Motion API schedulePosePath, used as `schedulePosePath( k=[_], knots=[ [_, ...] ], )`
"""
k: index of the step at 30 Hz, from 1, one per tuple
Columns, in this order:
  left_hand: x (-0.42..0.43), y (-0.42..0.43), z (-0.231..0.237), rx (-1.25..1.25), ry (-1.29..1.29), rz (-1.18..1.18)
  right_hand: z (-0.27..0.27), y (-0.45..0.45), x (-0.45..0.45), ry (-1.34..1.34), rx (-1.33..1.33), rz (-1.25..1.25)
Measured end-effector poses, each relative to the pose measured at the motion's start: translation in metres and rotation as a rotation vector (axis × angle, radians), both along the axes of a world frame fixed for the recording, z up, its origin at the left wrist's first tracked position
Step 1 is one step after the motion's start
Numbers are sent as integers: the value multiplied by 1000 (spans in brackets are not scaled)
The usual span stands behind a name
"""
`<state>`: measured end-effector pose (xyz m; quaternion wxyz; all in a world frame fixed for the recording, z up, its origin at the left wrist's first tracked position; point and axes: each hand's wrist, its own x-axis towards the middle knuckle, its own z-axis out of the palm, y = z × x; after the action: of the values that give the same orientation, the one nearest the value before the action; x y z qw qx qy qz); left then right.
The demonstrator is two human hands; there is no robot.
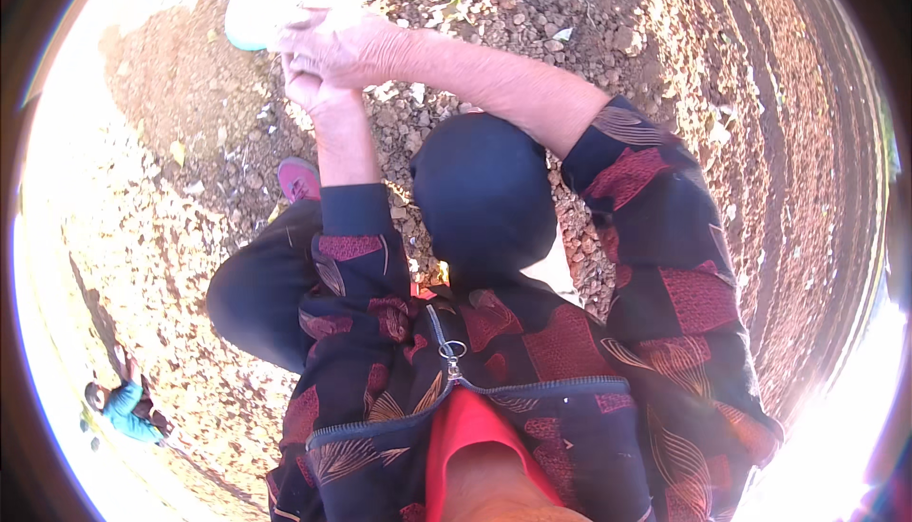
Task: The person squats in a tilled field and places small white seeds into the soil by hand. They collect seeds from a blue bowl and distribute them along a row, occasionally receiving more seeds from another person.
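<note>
A pale, rounded object with a green edge (249, 23), perhaps a basin, shows at the top left and is washed out by glare. My right hand (349, 41) reaches across to its near edge, with the fingers curled. Just below it, my left hand (312, 87) has bent fingers and meets or overlaps the right one. Glare and the overlap hide the fingertips, so I cannot tell whether anything is between them. Both hands are above clumpy brown soil (399, 119).
My dark-clad knee (484, 187) rises between my arms, and a pink shoe (299, 178) rests on the soil. At the lower left, another person in a blue top (128, 411) is low to the ground. Long furrows (776, 166) run along the right. Scattered leaves (563, 35) lie about.
</note>
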<state>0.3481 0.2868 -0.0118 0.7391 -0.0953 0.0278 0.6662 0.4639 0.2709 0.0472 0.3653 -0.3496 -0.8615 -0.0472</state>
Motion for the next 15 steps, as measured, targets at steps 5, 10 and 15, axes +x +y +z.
schedulePosePath(
  k=[5, 10, 15],
  knots=[
    [8, 1, -106, 143, -208, -250, -79, -7, 20, 315, -73, -61],
    [40, -23, -157, 43, -7, -278, -132, -49, 63, 286, -409, -224],
    [37, -41, -189, -21, -87, -361, -169, -56, 65, 262, -542, -199]
  ],
)
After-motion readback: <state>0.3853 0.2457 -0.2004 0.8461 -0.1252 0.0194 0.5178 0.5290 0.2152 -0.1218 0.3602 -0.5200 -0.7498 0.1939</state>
